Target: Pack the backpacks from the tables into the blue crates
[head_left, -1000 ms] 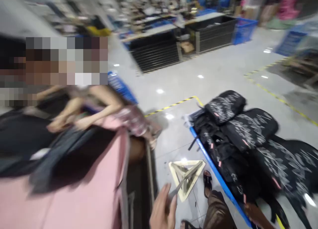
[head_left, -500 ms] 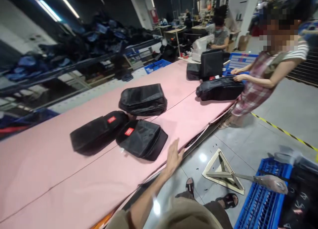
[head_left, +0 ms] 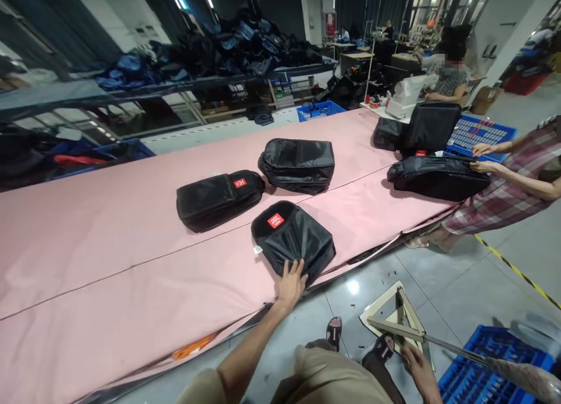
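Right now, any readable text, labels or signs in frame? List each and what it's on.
Nothing reads clearly.
Red patch on the near black bag under the left hand: white marks, too small to read.
Red patch on the left black bag: white marks, blurred.
Red tag by the upright black bag: unreadable.
Red sign on the far pillar: too far to read.

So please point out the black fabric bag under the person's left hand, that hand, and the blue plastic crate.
black fabric bag [head_left: 293,238], head view, middle of its top face
left hand [head_left: 291,284], head view, its back
blue plastic crate [head_left: 475,380], head view, grid wall
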{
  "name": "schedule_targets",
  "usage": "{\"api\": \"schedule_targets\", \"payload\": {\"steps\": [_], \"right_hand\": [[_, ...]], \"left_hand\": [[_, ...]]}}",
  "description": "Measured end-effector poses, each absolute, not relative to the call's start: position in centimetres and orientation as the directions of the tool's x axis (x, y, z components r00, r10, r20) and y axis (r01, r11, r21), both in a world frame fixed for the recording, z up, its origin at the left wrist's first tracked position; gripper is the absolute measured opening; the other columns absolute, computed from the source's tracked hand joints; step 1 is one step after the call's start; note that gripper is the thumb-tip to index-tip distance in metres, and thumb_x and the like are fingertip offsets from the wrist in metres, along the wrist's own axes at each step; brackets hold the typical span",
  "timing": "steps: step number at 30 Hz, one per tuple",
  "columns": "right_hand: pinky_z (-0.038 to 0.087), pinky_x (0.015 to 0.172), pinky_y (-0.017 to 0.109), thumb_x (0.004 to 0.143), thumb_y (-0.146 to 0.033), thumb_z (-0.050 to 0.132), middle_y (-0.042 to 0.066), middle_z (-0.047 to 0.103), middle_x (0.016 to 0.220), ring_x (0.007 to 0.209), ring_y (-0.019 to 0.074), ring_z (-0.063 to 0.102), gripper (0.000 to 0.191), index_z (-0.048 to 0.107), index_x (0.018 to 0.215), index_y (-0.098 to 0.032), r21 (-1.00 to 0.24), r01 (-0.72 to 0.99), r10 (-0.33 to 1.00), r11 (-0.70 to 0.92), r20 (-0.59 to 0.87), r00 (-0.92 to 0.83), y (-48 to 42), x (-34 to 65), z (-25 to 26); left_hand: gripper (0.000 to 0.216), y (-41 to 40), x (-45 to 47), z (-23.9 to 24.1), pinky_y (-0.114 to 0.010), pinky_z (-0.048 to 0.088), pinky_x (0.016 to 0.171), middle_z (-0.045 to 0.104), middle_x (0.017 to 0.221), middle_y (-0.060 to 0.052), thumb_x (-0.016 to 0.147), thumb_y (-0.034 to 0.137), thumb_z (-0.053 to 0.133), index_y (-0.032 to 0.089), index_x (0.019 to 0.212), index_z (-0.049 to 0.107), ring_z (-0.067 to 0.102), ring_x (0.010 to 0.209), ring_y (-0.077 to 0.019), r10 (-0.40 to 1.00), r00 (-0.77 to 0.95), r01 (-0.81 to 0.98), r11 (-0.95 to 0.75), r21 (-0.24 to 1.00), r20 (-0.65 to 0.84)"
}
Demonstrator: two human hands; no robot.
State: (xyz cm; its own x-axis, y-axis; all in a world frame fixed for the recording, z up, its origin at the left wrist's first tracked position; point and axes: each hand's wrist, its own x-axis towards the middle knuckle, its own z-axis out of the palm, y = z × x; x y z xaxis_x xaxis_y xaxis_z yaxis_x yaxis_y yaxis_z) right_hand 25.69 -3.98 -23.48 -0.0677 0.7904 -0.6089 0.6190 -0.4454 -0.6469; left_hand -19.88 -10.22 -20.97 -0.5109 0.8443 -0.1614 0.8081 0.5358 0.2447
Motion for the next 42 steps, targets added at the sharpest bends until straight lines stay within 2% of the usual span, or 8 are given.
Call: {"api": "schedule_targets", "payload": {"steps": [6, 15, 20, 26, 29, 32, 36, 42], "right_hand": [[0.050, 0.129, 0.048, 0.086, -0.082, 0.049, 0.014, 0.071, 0.155, 0.153, 0.0366, 0.061, 0.079, 0.074, 0.135, -0.026, -0.804, 0.566, 0.762, -0.180, -0.478, -0.437, 5.3, 9.8, -20.7], [0.056, 0.098, 0.036, 0.088, -0.046, 0.074, 0.003, 0.086, 0.109, 0.112, 0.0286, 0.077, 0.029, 0.079, 0.108, -0.025, -0.746, 0.665, 0.679, -0.018, -0.498, -0.540, 4.9, -1.2, -18.6], [0.045, 0.075, 0.030, 0.096, -0.048, 0.068, -0.002, 0.071, 0.077, 0.077, 0.0216, 0.067, 0.023, 0.068, 0.087, -0.027, -0.787, 0.536, 0.750, 0.305, -0.149, -0.645, 2.6, -2.6, -11.3], [0.049, 0.082, 0.035, 0.110, -0.045, 0.053, 0.008, 0.073, 0.095, 0.089, 0.0263, 0.069, 0.029, 0.061, 0.088, -0.027, -0.600, 0.533, 0.768, 0.597, 0.233, -0.597, -0.6, -2.2, -8.2], [0.053, 0.088, 0.038, 0.106, -0.039, 0.060, 0.013, 0.075, 0.111, 0.108, 0.0316, 0.072, 0.018, 0.068, 0.107, -0.023, -0.519, 0.572, 0.717, 0.636, 0.121, -0.687, -1.9, -1.1, -10.1], [0.053, 0.090, 0.035, 0.103, -0.030, 0.063, 0.010, 0.079, 0.124, 0.115, 0.0293, 0.074, 0.026, 0.072, 0.127, -0.024, -0.586, 0.518, 0.568, 0.623, -0.116, -0.815, -2.5, 1.1, -11.5], [0.051, 0.086, 0.033, 0.112, -0.045, 0.049, 0.005, 0.084, 0.105, 0.100, 0.0252, 0.078, 0.036, 0.078, 0.106, -0.026, -0.724, 0.604, 0.733, 0.333, -0.203, -0.649, -1.0, 4.6, -10.9], [0.056, 0.090, 0.033, 0.106, -0.074, 0.048, 0.007, 0.083, 0.116, 0.100, 0.0236, 0.076, 0.061, 0.069, 0.135, -0.025, -0.902, 0.412, 0.913, 0.130, -0.054, -0.405, 4.6, 4.1, -5.2]], "left_hand": [[0.070, -18.1, -13.0, -20.8, -0.080, 0.031, 0.132, 0.051, 0.177, -0.005, 0.103, 0.022, 0.055, 0.036, 0.172, 0.049, 0.029, 0.172, -0.0416, 0.882, -0.365, 0.874, 0.435, 0.217, -0.298], [0.081, -24.1, -15.2, -19.8, -0.067, 0.030, 0.138, 0.044, 0.180, 0.001, 0.100, 0.012, 0.058, 0.045, 0.173, 0.042, 0.028, 0.173, -0.0322, 0.879, -0.327, 0.854, 0.432, 0.291, -0.347], [0.080, -23.0, -16.2, -21.1, -0.058, 0.030, 0.140, 0.038, 0.184, 0.000, 0.103, 0.017, 0.051, 0.039, 0.178, 0.033, 0.025, 0.174, -0.0267, 0.906, -0.357, 0.779, 0.423, 0.463, -0.228], [0.067, -12.3, -19.2, -14.5, -0.054, 0.035, 0.139, 0.051, 0.176, -0.016, 0.110, 0.044, 0.046, 0.021, 0.173, 0.046, 0.044, 0.167, -0.0303, 0.757, -0.653, 0.294, 0.278, 0.914, -0.020], [0.081, -8.1, -20.9, -7.1, -0.054, 0.047, 0.130, 0.048, 0.177, -0.022, 0.111, 0.067, 0.044, 0.017, 0.174, 0.041, 0.053, 0.160, -0.0334, 0.612, -0.789, -0.057, 0.012, 0.998, -0.052], [0.083, -5.6, -21.7, -2.1, -0.052, 0.048, 0.129, 0.052, 0.175, -0.019, 0.109, 0.075, 0.045, 0.023, 0.173, 0.042, 0.055, 0.159, -0.0325, 0.620, -0.785, -0.089, -0.139, 0.986, 0.016], [0.089, -3.6, -20.8, -1.7, -0.048, 0.040, 0.135, 0.059, 0.169, -0.019, 0.093, 0.057, 0.083, 0.017, 0.166, 0.053, 0.057, 0.157, -0.0335, 0.620, -0.781, 0.115, 0.035, 0.993, 0.069], [0.064, -2.5, -15.9, -2.6, -0.050, 0.051, 0.125, 0.073, 0.155, -0.013, 0.101, 0.044, 0.071, 0.024, 0.161, 0.061, 0.070, 0.141, -0.0324, 0.724, -0.686, 0.332, 0.221, 0.917, 0.074]]}}
